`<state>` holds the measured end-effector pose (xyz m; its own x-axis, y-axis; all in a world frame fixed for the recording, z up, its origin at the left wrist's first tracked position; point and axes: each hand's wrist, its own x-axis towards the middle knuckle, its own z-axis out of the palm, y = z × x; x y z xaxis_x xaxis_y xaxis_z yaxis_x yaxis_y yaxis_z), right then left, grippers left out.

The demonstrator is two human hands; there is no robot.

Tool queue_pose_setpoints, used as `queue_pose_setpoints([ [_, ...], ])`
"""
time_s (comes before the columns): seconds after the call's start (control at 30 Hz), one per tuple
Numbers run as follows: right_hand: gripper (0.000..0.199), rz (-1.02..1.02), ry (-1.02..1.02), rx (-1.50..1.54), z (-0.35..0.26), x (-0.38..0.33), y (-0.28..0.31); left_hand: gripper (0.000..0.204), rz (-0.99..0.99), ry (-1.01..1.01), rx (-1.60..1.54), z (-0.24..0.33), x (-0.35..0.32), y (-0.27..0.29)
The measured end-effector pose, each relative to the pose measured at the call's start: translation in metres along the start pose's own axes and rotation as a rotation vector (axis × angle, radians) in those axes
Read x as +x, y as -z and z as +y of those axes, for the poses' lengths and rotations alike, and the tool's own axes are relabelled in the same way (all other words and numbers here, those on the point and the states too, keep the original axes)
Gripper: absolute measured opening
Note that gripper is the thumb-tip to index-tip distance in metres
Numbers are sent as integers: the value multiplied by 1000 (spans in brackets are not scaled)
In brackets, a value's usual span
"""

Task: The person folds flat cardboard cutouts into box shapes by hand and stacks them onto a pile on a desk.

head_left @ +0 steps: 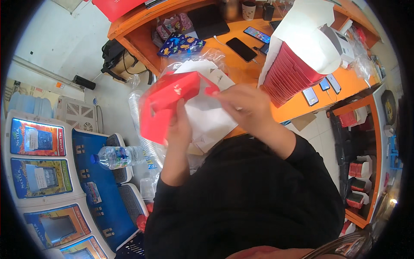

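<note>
My left hand [180, 125] is closed around a red cardboard box [161, 101], partly folded, in front of my chest. The thumb lies against the box's near side. My right hand [248, 103], a little smeared by motion, pinches a flap at the box's right end. Beneath and behind the box lie white card sheets [209, 116] in a clear plastic bag [207, 56]. They rest at the orange desk's [297, 110] left end.
A white carton [308, 32] with a row of red folded boxes [286, 75] stands right on the desk. Several phones, one a black phone [241, 49], lie around it. At left are a drink dispenser [92, 172] and a water bottle [116, 158]. An orange shelf [373, 172] stands right.
</note>
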<state>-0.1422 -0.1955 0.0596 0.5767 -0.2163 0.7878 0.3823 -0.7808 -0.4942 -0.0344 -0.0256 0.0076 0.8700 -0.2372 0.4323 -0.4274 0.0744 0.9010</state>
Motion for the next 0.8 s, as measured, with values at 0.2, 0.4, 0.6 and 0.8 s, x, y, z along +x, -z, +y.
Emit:
queue_pose_setpoints([
  [0.2, 32, -92, 36, -50, -11, -10, -11, 33, -135, -125, 159, 2, -10, -22],
  [0.4, 28, 4, -222, 238, -14, -15, -21, 28, -334, -150, 237, 6, -20, -18],
  [0.6, 26, -7, -52, 230, 4, -15, -11, 21, -364, -27, 21, -11, -4, -7],
  [0.8, 22, -229, 239, 60, 12, 32, 16, 36, -736, -249, 518, 15, 8, 16],
])
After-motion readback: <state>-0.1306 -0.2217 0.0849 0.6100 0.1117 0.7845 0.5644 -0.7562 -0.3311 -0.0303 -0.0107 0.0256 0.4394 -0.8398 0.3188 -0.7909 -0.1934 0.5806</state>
